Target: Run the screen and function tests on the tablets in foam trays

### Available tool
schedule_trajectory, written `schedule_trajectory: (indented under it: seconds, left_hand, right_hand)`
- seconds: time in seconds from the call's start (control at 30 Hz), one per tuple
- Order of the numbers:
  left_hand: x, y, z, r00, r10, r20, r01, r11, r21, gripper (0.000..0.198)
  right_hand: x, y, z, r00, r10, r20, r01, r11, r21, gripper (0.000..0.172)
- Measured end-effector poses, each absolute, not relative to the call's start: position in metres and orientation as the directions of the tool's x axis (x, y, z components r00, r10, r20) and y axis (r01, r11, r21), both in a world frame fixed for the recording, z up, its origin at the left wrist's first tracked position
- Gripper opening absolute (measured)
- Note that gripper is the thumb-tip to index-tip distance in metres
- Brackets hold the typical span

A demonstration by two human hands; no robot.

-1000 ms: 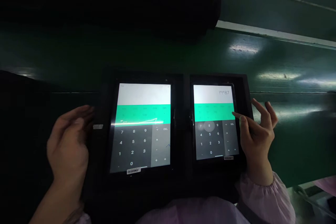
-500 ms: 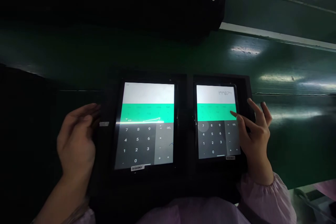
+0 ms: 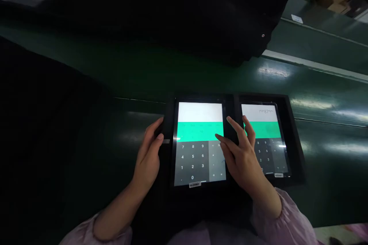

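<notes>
Your empty right hand (image 3: 245, 157) is nearer, over the left tablet (image 3: 192, 160) – long way pointing from you – left hand (image 3: 148, 156) just beside it, grip unclear.

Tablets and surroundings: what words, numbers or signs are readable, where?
Left tablet: "7 8 9 4 5 6 1 2 3 . 0 ÷ × - + ="; "D", partly hidden
Right tablet: "87" amid blurred signs
Its keys: "8 9 5 6 2 3"; rest unclear
Green bands, barcode stickers, white label: unreadable
</notes>
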State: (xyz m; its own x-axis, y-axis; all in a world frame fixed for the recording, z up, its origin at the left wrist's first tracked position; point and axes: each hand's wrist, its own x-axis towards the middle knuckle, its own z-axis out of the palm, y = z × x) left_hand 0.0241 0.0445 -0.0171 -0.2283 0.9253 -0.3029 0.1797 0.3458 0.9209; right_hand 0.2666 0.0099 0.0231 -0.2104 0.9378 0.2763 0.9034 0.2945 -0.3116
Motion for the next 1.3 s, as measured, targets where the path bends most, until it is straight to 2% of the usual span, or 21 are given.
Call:
schedule_trajectory:
  seconds: [0.13,0.37,0.5,0.67,0.77,0.87,0.93,1.0,1.13,1.2,1.3]
  left_hand:
    - [0.022,0.043,-0.015,-0.200,0.917,-0.346,0.114,0.372,0.921,0.053]
    - [0.025,0.042,-0.018,-0.135,0.945,-0.299,0.128,0.316,0.940,0.050]
    - [0.025,0.040,-0.023,-0.108,0.954,-0.279,0.168,0.294,0.941,0.057]
    - [0.025,0.039,-0.023,-0.033,0.961,-0.274,0.248,0.273,0.930,0.065]
    - [0.028,0.039,-0.022,-0.015,0.968,-0.250,0.315,0.242,0.918,0.075]
    - [0.030,0.039,-0.022,-0.016,0.974,-0.228,0.390,0.216,0.895,0.079]
    - [0.030,0.040,-0.022,-0.002,0.973,-0.230,0.420,0.210,0.883,0.082]
    - [0.029,0.041,-0.021,0.029,0.970,-0.241,0.429,0.205,0.880,0.087]
    - [0.024,0.041,-0.019,0.077,0.949,-0.305,0.392,0.252,0.885,0.094]
    - [0.022,0.041,-0.018,0.079,0.941,-0.329,0.347,0.283,0.894,0.093]
    - [0.017,0.041,-0.018,0.073,0.945,-0.318,0.292,0.285,0.913,0.083]
  right_hand:
    - [0.262,0.018,0.012,-0.230,0.937,0.265,0.911,0.303,-0.279,0.031]
    - [0.272,0.020,0.010,-0.155,0.928,0.338,0.906,0.270,-0.326,0.031]
    - [0.270,0.020,0.009,-0.224,0.926,0.304,0.887,0.323,-0.330,0.031]
    - [0.272,0.019,0.009,-0.152,0.929,0.337,0.889,0.278,-0.363,0.032]
    - [0.265,0.016,0.013,-0.271,0.911,0.311,0.846,0.379,-0.374,0.031]
    - [0.254,0.013,0.018,-0.435,0.873,0.223,0.799,0.488,-0.351,0.032]
    - [0.251,0.014,0.019,-0.458,0.868,0.191,0.802,0.496,-0.331,0.032]
    - [0.255,0.015,0.018,-0.392,0.888,0.242,0.819,0.457,-0.348,0.030]
    - [0.273,0.019,0.012,-0.130,0.902,0.411,0.873,0.301,-0.384,0.029]
    - [0.276,0.020,0.009,-0.088,0.908,0.409,0.894,0.253,-0.369,0.030]
    - [0.272,0.019,0.008,-0.141,0.929,0.343,0.902,0.264,-0.342,0.031]
